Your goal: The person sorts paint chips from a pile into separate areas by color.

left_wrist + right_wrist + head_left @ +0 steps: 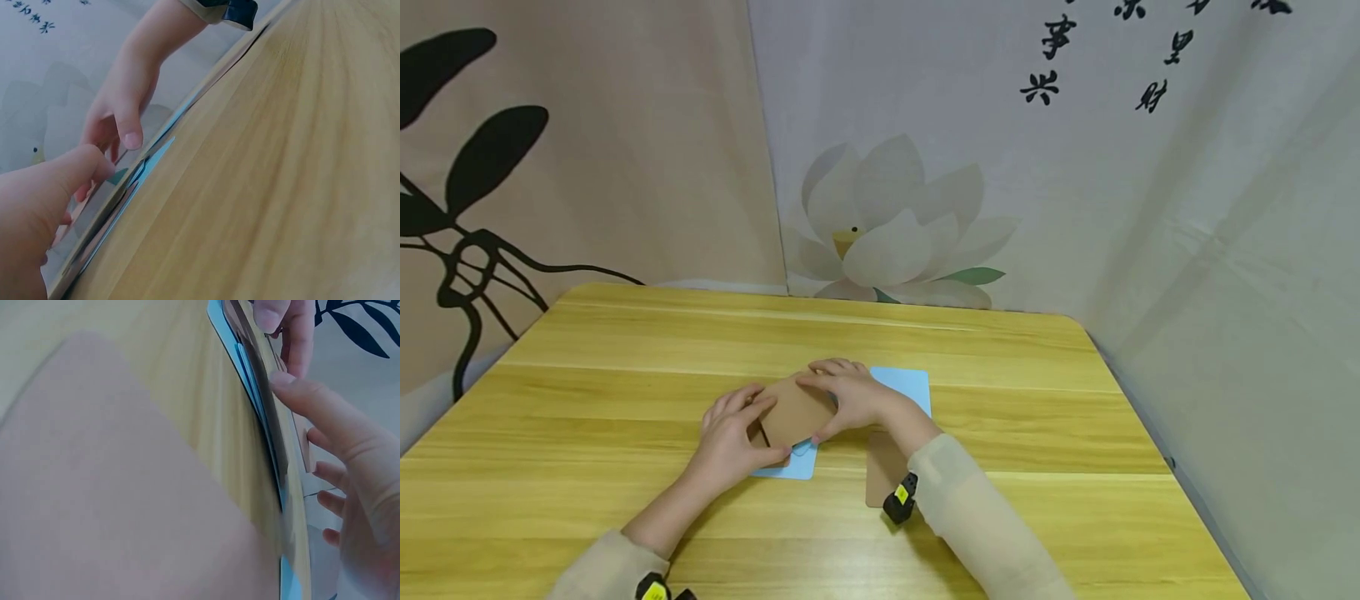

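A brown card (795, 412) lies lifted over a light blue sheet (908, 386) on the wooden table (625, 350). My left hand (730, 433) holds the card's left end, fingers on top and thumb at the lower edge. My right hand (848, 397) grips its right end the same way. In the right wrist view the thumb of the right hand (350, 462) sits on the card's edge (275, 425) with the fingers behind it. The left wrist view shows the left hand (37, 206), the right hand (119, 106) and the blue sheet (156, 156) edge-on.
A second brown card (882, 477) lies flat on the table under my right forearm. Printed fabric walls with a lotus flower (887, 233) stand close behind and to the right. Bare tabletop spreads to the left, right and front.
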Motion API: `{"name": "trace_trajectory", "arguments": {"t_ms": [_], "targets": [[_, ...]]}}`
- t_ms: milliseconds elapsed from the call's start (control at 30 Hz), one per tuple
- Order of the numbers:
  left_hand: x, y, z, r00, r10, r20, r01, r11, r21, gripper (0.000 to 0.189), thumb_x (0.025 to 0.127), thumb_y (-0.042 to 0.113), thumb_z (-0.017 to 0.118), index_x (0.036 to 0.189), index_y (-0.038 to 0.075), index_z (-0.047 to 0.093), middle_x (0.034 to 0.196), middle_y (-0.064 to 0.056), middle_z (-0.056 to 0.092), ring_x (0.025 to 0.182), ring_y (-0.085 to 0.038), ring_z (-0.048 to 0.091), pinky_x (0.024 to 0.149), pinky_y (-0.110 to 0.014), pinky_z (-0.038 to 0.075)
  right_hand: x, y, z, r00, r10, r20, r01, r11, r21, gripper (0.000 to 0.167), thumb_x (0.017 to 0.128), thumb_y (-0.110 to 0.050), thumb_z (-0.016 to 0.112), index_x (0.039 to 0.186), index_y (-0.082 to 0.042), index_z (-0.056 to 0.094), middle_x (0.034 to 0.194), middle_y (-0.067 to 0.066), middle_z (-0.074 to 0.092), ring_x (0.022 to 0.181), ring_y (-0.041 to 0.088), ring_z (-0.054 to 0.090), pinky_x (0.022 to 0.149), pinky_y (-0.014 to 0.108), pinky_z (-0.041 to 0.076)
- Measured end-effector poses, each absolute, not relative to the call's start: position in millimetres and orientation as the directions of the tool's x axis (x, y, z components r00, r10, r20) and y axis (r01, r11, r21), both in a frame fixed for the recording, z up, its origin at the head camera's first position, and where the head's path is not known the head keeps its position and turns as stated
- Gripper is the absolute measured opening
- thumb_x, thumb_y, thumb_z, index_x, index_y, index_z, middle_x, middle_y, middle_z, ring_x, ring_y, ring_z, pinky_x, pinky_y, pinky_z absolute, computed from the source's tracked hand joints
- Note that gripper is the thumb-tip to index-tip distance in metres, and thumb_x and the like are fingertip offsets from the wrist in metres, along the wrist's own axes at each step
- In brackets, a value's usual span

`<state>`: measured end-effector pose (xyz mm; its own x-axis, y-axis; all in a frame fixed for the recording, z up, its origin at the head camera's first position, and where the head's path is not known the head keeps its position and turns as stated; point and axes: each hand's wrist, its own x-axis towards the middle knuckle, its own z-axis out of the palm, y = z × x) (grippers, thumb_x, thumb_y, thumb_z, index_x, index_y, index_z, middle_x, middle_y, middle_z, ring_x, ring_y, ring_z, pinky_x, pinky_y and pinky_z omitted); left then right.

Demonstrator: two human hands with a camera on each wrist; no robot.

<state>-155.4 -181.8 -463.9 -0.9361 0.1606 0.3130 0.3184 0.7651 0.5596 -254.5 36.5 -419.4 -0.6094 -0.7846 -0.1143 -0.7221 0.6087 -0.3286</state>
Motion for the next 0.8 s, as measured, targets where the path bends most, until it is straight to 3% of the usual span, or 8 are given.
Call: {"name": "trace_trajectory", "arguments": {"t_ms": [433, 700, 800], "targets": [[-153, -176, -458, -0.908, 0.243, 0.341, 0.406, 0.708, 0.578, 0.076, 0.068, 0.031, 0.085, 0.131, 0.000, 0.057, 0.143, -0.016, 0.041, 0.129, -0.039, 0.029, 0.100, -0.065, 0.015, -241, 63, -419, -0.620, -0.782, -0.058, -0.723, 0.598, -0.345, 0.091, 0.074, -0.056, 0.075, 0.150, -0.027, 0.034, 0.156, 0.001, 0.022, 0.142, 0.024, 0.015, 0.111, 0.051, 0.014], [-152, -169, -458, -0.887, 0.296, 0.354, 0.455, 0.691, 0.561, 0.080, 0.066, 0.038, 0.085, 0.132, 0.003, 0.057, 0.145, -0.013, 0.039, 0.132, -0.035, 0.027, 0.101, -0.063, 0.015, -227, 79, -418, -0.633, -0.774, 0.018, -0.737, 0.595, -0.320, 0.089, 0.074, -0.058, 0.074, 0.148, -0.027, 0.037, 0.154, 0.003, 0.026, 0.141, 0.024, 0.018, 0.111, 0.050, 0.015], [-150, -164, -458, -0.885, 0.316, 0.342, 0.463, 0.677, 0.572, 0.081, 0.067, 0.040, 0.085, 0.133, 0.004, 0.056, 0.146, -0.012, 0.038, 0.134, -0.035, 0.025, 0.103, -0.063, 0.014, -219, 87, -417, -0.641, -0.767, 0.033, -0.733, 0.598, -0.324, 0.089, 0.074, -0.059, 0.074, 0.148, -0.025, 0.039, 0.153, 0.006, 0.028, 0.140, 0.029, 0.020, 0.110, 0.053, 0.015]]}}
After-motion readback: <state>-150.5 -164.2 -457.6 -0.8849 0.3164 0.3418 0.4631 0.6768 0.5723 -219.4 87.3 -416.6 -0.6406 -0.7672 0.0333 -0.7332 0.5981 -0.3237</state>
